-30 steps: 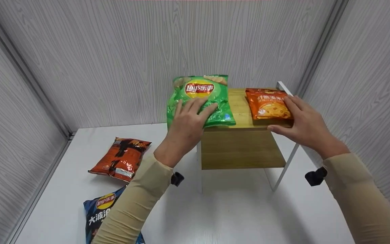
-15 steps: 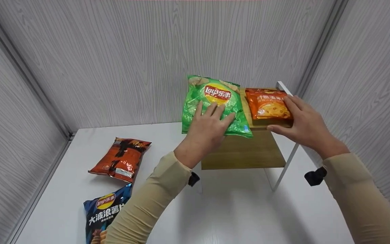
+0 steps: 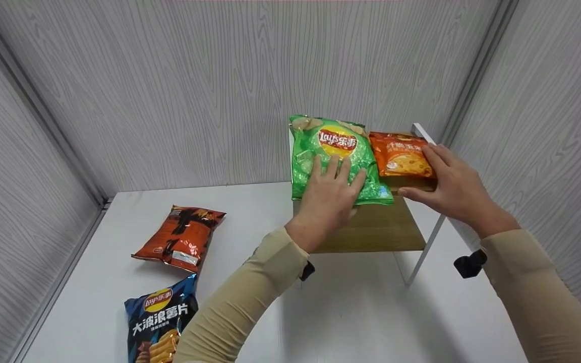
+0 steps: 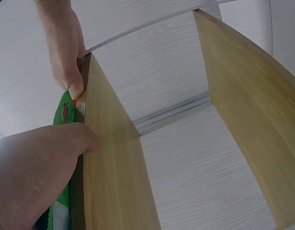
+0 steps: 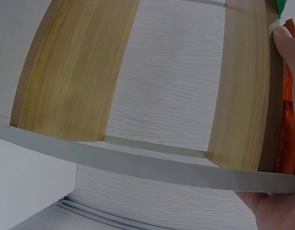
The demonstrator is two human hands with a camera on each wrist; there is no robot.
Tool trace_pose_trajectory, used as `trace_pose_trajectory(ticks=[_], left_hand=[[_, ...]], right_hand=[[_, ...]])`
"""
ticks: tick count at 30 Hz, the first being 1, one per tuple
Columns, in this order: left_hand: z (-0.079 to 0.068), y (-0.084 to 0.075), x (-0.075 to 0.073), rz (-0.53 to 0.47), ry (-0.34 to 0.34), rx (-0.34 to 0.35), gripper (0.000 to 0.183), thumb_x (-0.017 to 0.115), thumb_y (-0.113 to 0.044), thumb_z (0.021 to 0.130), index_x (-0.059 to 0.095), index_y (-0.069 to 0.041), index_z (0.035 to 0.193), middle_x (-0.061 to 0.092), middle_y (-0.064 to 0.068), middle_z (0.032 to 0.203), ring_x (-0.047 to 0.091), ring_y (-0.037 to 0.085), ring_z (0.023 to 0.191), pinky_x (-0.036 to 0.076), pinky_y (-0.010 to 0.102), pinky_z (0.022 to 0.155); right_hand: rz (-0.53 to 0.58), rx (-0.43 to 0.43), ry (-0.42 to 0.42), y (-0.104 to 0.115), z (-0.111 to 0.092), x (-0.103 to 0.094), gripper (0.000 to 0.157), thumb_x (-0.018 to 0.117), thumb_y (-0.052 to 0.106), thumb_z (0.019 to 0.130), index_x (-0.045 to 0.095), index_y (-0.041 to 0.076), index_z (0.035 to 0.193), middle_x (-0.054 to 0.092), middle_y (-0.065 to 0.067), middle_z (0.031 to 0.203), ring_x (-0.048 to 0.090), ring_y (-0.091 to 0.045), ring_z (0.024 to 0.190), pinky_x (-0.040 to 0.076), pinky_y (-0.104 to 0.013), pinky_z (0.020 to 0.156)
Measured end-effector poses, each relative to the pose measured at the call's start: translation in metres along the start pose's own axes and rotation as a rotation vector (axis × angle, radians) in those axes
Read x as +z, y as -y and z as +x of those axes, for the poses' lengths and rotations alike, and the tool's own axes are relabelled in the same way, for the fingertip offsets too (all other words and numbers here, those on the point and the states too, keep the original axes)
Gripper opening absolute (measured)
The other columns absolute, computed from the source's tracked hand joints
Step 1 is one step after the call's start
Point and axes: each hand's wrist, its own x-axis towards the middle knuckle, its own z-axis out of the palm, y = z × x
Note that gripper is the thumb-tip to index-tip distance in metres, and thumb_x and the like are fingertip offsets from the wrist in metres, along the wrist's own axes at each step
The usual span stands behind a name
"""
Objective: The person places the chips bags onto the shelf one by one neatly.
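Note:
A green bag of chips (image 3: 338, 166) lies over the left part of the wooden top shelf (image 3: 411, 184), its lower edge overhanging the front. My left hand (image 3: 327, 199) holds it, fingers spread across its face; the left wrist view has the thumb (image 4: 92, 141) by the shelf's front edge. To the right, touching or nearly touching the green bag, lies an orange snack bag (image 3: 402, 155). My right hand (image 3: 454, 189) grips the rack's right front corner beside that bag, thumb (image 5: 281, 38) at the board's front edge. Some of its fingers are hidden.
The rack has a lower wooden board (image 3: 386, 227) and a pale side rail (image 5: 138, 163). On the white surface at left lie a red and black bag (image 3: 182, 237) and a dark blue chip bag (image 3: 159, 322). A wood-patterned wall (image 3: 194, 91) stands behind.
My left hand has moved right with the green bag, bringing it beside the orange one. My right hand has stayed at the rack's corner.

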Motion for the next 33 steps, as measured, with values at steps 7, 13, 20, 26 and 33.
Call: trace_pose_trajectory(ticks=[7,13,20,26,33], left_hand=[[0.0028,-0.0025,-0.0012,0.008,0.02,0.003,0.077,0.06,-0.056,0.092,0.03,-0.025,0.156,0.036,0.011,0.159,0.032,0.034,0.147,0.023,0.061,0.12],[0.0045,-0.0036,0.0006,0.028,-0.017,0.009,0.075,0.061,-0.053,0.092,0.033,-0.025,0.155,0.039,0.011,0.157,0.035,0.034,0.144,0.026,0.06,0.119],[0.0056,-0.0071,0.0016,0.01,-0.054,0.029,0.074,0.063,-0.052,0.091,0.036,-0.025,0.154,0.043,0.01,0.155,0.039,0.033,0.142,0.029,0.059,0.118],[0.0048,-0.0044,-0.0009,-0.029,-0.068,0.025,0.076,0.064,-0.054,0.089,0.036,-0.023,0.153,0.044,0.008,0.154,0.041,0.031,0.142,0.03,0.058,0.118],[-0.0007,-0.0011,-0.003,-0.054,-0.226,0.038,0.069,0.062,-0.054,0.089,0.045,-0.021,0.148,0.05,0.004,0.15,0.045,0.025,0.14,0.029,0.059,0.118]], right_hand=[[0.007,0.009,0.003,0.0,-0.0008,-0.0007,0.102,0.07,0.062,0.081,0.028,0.008,0.157,0.032,-0.019,0.158,0.035,-0.048,0.139,0.034,-0.069,0.108],[0.007,0.013,0.004,-0.001,-0.0004,-0.003,0.101,0.07,0.062,0.081,0.028,0.01,0.157,0.031,-0.019,0.159,0.035,-0.048,0.139,0.034,-0.069,0.108],[0.009,0.024,0.009,-0.0031,-0.0014,-0.0034,0.098,0.07,0.061,0.081,0.03,0.013,0.156,0.031,-0.017,0.159,0.036,-0.048,0.139,0.035,-0.069,0.107],[0.017,0.006,-0.011,-0.0023,0.0003,-0.0018,0.097,0.072,0.06,0.081,0.031,0.013,0.156,0.034,-0.017,0.157,0.039,-0.046,0.136,0.037,-0.068,0.106],[0.016,0.003,-0.001,-0.0005,0.0016,0.0017,0.097,0.07,0.061,0.082,0.031,0.012,0.156,0.033,-0.017,0.158,0.038,-0.048,0.137,0.036,-0.069,0.106]])
